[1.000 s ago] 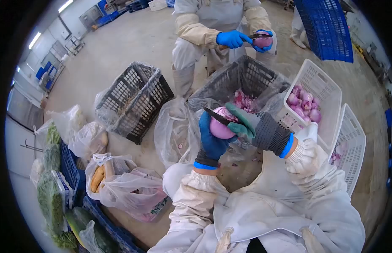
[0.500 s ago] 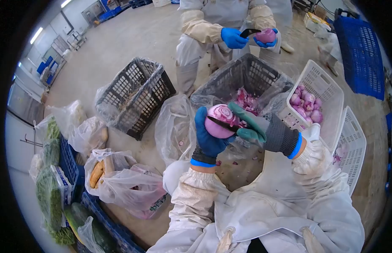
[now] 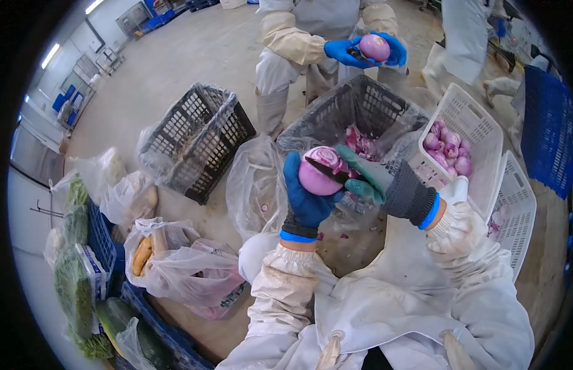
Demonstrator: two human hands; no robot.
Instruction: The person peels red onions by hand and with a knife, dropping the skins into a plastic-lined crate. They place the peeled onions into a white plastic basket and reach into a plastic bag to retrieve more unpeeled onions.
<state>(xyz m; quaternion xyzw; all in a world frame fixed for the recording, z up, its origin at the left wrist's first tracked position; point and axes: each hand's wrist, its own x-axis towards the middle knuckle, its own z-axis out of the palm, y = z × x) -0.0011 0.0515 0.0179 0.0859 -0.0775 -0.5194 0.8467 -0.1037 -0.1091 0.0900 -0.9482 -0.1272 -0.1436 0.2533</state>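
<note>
My left hand (image 3: pixel 306 206), in a blue glove, cups a red onion (image 3: pixel 315 180) from below and the left. Its upper side is partly peeled, with white and purple rings showing. My right hand (image 3: pixel 379 180), in a green and grey glove, grips a knife (image 3: pixel 326 169) whose dark blade lies across the onion. The knife's handle is hidden inside the glove. Right behind my hands stands a plastic-lined black crate (image 3: pixel 302 126) with onion peelings (image 3: pixel 362 143) in it. A white crate (image 3: pixel 477 123) of small purple onions (image 3: pixel 448 148) leans at its right.
Opposite me a person in blue gloves (image 3: pixel 345 52) holds another onion (image 3: pixel 374 47). A second black crate (image 3: pixel 206 145) stands left of a clear plastic bag (image 3: pixel 255 185). Filled bags (image 3: pixel 187 271) and green vegetables (image 3: pixel 73 290) lie at left. A blue crate (image 3: pixel 550 132) stands far right.
The knife blade has shifted up and back across my onion. The other person's onion has been raised and turned. Someone in white has come into view at the upper right, and the blue crate there has moved right.
</note>
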